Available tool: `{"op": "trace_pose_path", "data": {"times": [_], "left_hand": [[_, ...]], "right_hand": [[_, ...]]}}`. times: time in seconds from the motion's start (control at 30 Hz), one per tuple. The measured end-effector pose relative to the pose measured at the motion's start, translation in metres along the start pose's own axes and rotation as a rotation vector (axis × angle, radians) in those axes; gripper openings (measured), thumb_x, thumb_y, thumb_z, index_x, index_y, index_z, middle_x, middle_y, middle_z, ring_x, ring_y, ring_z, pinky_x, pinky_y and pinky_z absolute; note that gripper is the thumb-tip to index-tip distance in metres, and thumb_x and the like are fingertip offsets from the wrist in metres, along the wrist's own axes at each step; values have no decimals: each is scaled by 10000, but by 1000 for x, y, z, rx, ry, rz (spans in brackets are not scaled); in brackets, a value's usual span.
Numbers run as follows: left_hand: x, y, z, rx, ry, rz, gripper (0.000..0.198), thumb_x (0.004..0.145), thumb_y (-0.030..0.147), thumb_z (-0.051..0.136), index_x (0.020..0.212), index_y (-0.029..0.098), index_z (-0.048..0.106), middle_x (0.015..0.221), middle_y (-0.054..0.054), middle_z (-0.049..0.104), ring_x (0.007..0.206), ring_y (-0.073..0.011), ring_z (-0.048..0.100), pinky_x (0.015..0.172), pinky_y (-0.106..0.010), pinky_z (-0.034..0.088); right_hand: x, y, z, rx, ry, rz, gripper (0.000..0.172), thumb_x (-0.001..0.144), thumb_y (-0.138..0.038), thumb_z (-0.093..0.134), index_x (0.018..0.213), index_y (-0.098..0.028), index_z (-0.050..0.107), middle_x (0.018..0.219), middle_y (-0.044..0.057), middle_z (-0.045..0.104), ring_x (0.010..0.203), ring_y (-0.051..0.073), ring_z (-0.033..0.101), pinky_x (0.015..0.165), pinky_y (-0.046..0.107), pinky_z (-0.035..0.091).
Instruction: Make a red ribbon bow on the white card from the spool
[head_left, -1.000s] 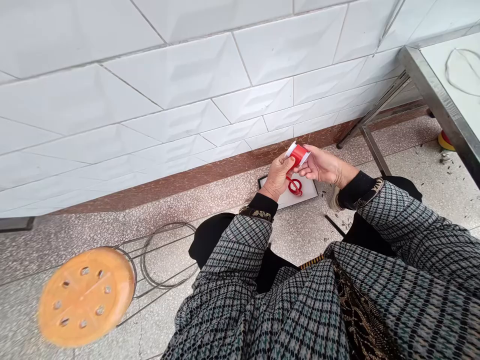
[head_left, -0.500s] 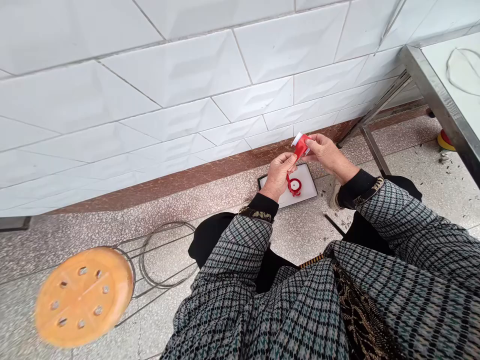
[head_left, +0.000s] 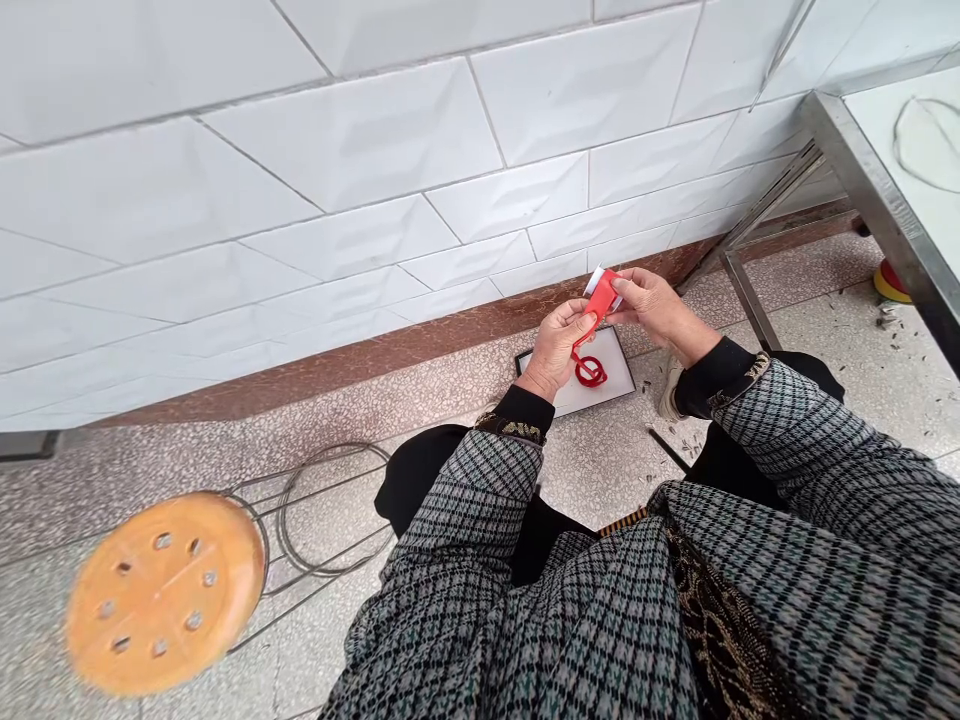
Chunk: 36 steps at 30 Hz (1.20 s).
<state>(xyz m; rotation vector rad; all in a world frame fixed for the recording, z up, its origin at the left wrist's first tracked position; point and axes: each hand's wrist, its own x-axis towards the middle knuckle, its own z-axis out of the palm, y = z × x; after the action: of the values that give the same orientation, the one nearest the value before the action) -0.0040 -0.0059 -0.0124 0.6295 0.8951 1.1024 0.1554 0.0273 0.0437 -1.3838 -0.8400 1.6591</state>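
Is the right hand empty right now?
No, the right hand holds the red-and-white spool between thumb and fingers.

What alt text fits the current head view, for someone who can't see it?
A person's left hand pinches red ribbon from a white spool in the right hand. A red loop shows against a dark-edged white tray; an orange stool is at left.

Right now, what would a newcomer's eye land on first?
Probably the bright orange stool, at lower left. Next, the red spool near the middle, with the right hand gripping it and the left hand pinching its ribbon.
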Motion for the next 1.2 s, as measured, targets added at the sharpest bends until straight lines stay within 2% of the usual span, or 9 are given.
{"op": "trace_pose_path", "data": {"times": [0.13,0.27,0.43,0.57,0.73,0.93,1.0,1.07,1.2], "left_hand": [[1,-4,-3,29,36,11,428,615,434,967,774,153,685,628,32,606,563,-62,496,566,-217,380],[2,-6,-3,7,2,52,432,634,467,963,738,156,681,629,23,608,598,-74,518,611,-222,415],[2,-4,-3,85,-21,50,429,641,498,947,756,162,706,571,50,525,518,-53,390,514,-217,283],[0,-2,-2,133,-7,16,441,603,514,949,715,162,707,557,53,498,518,-57,359,499,-228,249],[-2,-1,-4,216,17,54,453,635,552,922,676,159,701,584,35,520,547,-66,364,519,-236,257],[1,-1,-9,272,31,66,451,666,537,909,634,153,675,566,34,495,552,-66,364,534,-229,267],[2,-1,-9,250,25,62,421,664,510,918,679,151,698,585,29,531,545,-62,376,530,-225,279],[2,-1,-9,202,17,53,400,647,460,943,832,159,756,625,26,586,544,-64,420,531,-220,312],[3,3,-9,93,-46,40,659,593,400,995,1181,212,766,726,24,679,582,-74,524,562,-215,405]], "right_hand": [[0,-1,0,2,9,52,186,1073,-133,592,891,-175,597,705,-12,668,563,95,638,566,198,625],[0,1,-1,85,-56,143,185,1093,-193,585,919,-160,636,741,33,720,596,114,678,603,214,640],[1,3,-2,154,-73,205,204,1103,-154,522,968,-143,675,803,60,748,653,130,712,597,214,639],[3,4,-2,142,-61,196,208,1105,-167,517,948,-154,653,769,48,732,635,130,699,579,209,628],[3,3,-1,125,-52,171,225,1111,-183,515,918,-157,629,740,45,720,599,124,683,574,208,624],[1,-2,-3,221,-96,270,160,1109,-216,516,1028,-170,647,794,58,736,649,132,709,575,189,624],[1,-3,-4,251,-121,323,117,1093,-234,550,1057,-172,643,804,54,736,645,128,708,568,180,622],[1,-3,-5,274,-166,372,113,1079,-260,576,1073,-168,640,797,47,731,611,120,695,544,167,612],[1,-3,-7,287,-306,482,195,1078,-337,568,1075,-153,631,774,49,717,547,114,666,451,139,563]]}}
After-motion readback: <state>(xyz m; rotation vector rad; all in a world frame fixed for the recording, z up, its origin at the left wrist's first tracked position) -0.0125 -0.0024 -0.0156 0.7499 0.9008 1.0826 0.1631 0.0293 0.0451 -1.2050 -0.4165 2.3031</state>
